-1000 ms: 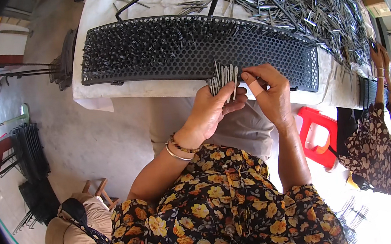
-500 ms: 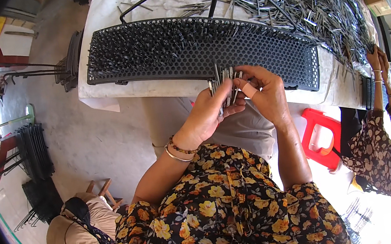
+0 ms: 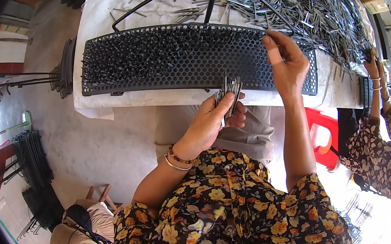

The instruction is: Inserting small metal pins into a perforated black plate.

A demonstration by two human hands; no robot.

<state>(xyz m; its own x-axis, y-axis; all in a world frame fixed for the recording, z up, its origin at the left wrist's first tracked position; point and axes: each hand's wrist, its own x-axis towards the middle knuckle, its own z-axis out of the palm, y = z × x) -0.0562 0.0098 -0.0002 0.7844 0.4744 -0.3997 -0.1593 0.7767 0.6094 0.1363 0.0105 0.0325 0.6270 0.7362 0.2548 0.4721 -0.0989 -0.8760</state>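
My left hand is closed around a bundle of thin metal strips, just in front of the table's near edge. My right hand is raised over the right part of a long black perforated panel. Its thumb and fingertips are pinched together, one finger wrapped in a light bandage; anything between the tips is too small to make out. Strips stand densely in the panel's holes on the left and along the far side. Bare holes show in the middle and right.
A large heap of loose metal strips covers the table's far right. Black rods rise behind the panel. At right, a person reaches to the heap, near a red plastic stool. Another person is at lower left.
My right hand has left the bundle and moved up and right, over the panel. My left hand still grips the strips, nearly in place.
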